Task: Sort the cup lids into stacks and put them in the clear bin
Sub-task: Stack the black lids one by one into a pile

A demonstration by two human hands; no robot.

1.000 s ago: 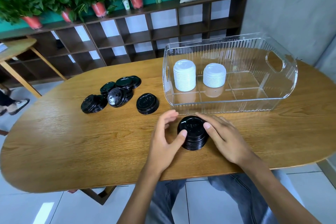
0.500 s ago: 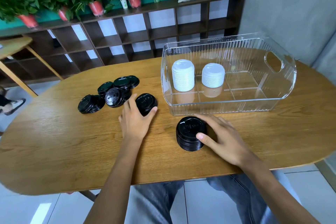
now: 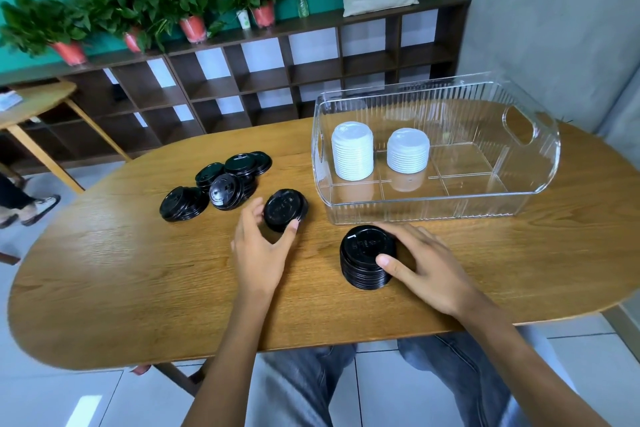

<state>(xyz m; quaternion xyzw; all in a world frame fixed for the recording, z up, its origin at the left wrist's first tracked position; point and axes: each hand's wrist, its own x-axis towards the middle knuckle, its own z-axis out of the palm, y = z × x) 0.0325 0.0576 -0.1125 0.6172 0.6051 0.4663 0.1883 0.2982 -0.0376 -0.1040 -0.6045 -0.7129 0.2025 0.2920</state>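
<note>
A stack of black cup lids (image 3: 365,255) stands on the wooden table (image 3: 138,281) in front of the clear bin (image 3: 450,198). My right hand (image 3: 422,263) holds this stack, thumb on its front and fingers round its far side. My left hand (image 3: 259,243) grips a small pile of black lids (image 3: 284,208), tilted up off the table. More loose black lids (image 3: 221,184) lie scattered at the left. Inside the bin stand two stacks of white lids, a taller one (image 3: 352,151) and a shorter one (image 3: 408,150).
A dark shelf unit (image 3: 277,73) with potted plants (image 3: 194,0), a bottle and a cushion runs along the green wall. A second wooden table (image 3: 34,104) stands at the far left, and a person's feet (image 3: 31,208) show beside it.
My left hand left the black stack, reached left to the small pile of lids and now grips it, tilted up. My right hand stays on the stack.
</note>
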